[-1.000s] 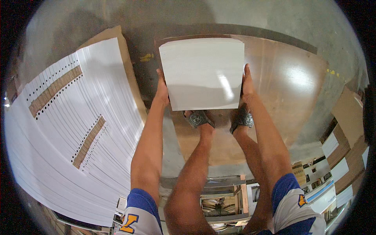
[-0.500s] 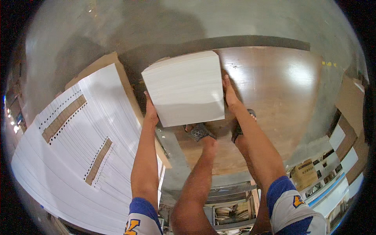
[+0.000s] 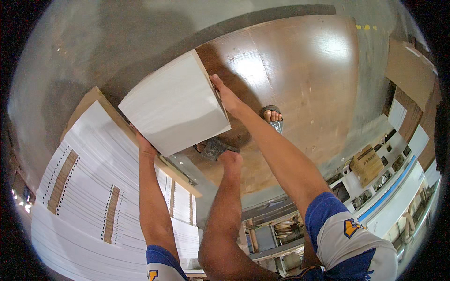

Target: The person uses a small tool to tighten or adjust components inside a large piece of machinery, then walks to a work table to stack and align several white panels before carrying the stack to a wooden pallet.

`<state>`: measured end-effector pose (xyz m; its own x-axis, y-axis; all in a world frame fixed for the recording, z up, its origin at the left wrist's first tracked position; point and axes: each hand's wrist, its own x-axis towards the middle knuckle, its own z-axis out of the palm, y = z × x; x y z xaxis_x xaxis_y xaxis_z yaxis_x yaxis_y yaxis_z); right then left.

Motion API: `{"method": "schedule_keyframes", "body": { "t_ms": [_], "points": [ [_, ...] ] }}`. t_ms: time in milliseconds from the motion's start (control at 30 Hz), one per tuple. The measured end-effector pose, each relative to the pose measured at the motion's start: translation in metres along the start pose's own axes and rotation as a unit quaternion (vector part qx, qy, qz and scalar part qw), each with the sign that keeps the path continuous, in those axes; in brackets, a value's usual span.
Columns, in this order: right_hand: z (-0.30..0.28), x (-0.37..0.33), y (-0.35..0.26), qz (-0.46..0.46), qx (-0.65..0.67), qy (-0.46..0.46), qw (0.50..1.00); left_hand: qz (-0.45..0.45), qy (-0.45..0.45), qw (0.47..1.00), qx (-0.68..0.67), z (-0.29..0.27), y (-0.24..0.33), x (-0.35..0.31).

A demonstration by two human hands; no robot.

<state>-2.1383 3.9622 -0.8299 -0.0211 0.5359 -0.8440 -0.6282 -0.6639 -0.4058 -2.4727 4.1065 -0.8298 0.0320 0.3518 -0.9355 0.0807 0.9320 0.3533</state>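
Note:
Between my two hands is a stack of white boards (image 3: 176, 103), tilted, its top sheet plain and pale. My left hand (image 3: 147, 145) grips its near left side, with the fingers mostly hidden beneath or behind it. On the right side, my right hand (image 3: 226, 95) presses along the edge, thumb toward the top. The stack's left part is close beside a large pile of white panels (image 3: 93, 178) with rows of dark holes and brown slots along it. Whether the stack touches that pile, I cannot tell.
A glossy brown wooden board (image 3: 309, 84) lies on the grey floor (image 3: 136, 28), and my sandalled feet stand on it. At the right are a cardboard box (image 3: 367, 165), brown sheets (image 3: 410, 70) and a white panel stack with a blue stripe (image 3: 386, 196). Shelving (image 3: 276, 234) stands low, behind my legs.
The held stack has shifted left in view and turned, its right side now higher. Both hands moved with it, keeping their hold. My right foot now stands farther from the left one.

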Motion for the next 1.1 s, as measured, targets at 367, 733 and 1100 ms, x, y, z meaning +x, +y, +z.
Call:
{"method": "schedule_keyframes", "body": {
  "t_ms": [367, 733, 1100],
  "points": [
    [-0.001, -0.002, 0.007, -0.004, -0.073, 0.08, 0.994, -0.022, 0.009, 1.0, 0.003, -0.002, 0.004, -0.002],
    [0.0, -0.043, 0.066, 0.004, 0.3, 0.369, 0.88, 0.409, 0.082, 0.819, 0.395, 0.042, 0.18, 0.001],
    [0.073, -0.107, 0.078, -0.049, 0.657, 0.147, 0.738, 0.198, -0.221, 0.521, 0.8, 0.286, 0.13, -0.029]
  ]
}}
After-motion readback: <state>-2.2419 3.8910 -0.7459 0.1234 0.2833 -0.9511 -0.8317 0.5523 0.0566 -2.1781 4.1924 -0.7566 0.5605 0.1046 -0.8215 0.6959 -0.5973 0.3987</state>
